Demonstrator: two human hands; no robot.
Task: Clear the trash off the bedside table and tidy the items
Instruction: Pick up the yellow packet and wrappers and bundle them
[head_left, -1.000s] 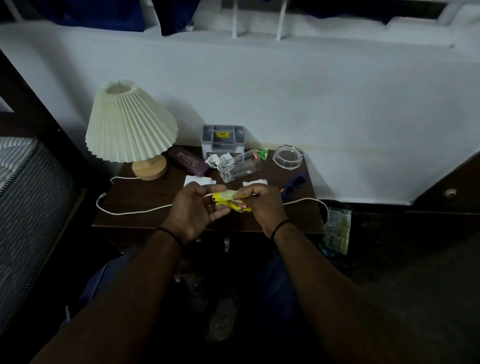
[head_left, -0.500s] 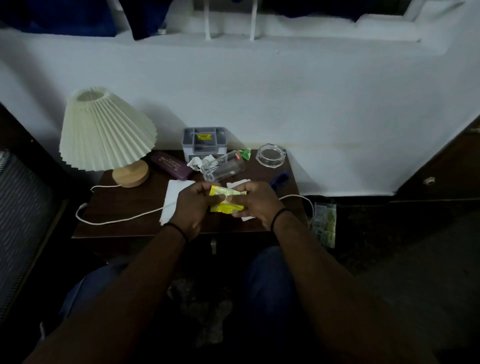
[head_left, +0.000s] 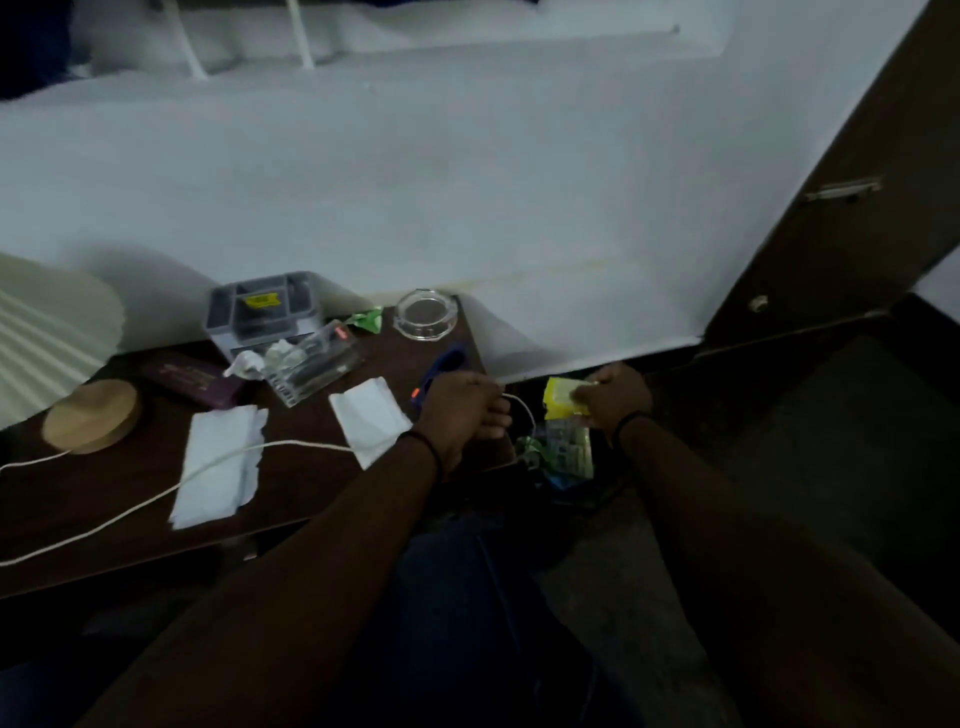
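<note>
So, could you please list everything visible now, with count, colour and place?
bedside table: 1, dark brown, left
lamp: 1, cream shade, wooden base, far left
organizer box: 1, grey, rear
clear case: 1, transparent, before the box
glass dish: 1, clear, rear right corner
purple case: 1, beside the lamp
tissues: 2, white, table front
cable: 1, white, across the table
yellow wrapper: 1, in right hand
trash pile: mixed, floor right of the table
left hand: table's right edge
right hand: above the trash pile

Lamp shade (head_left: 47, 317) cut off at left edge; dim, blurred heap (head_left: 563, 452) below the right hand (head_left: 615, 397).
</note>
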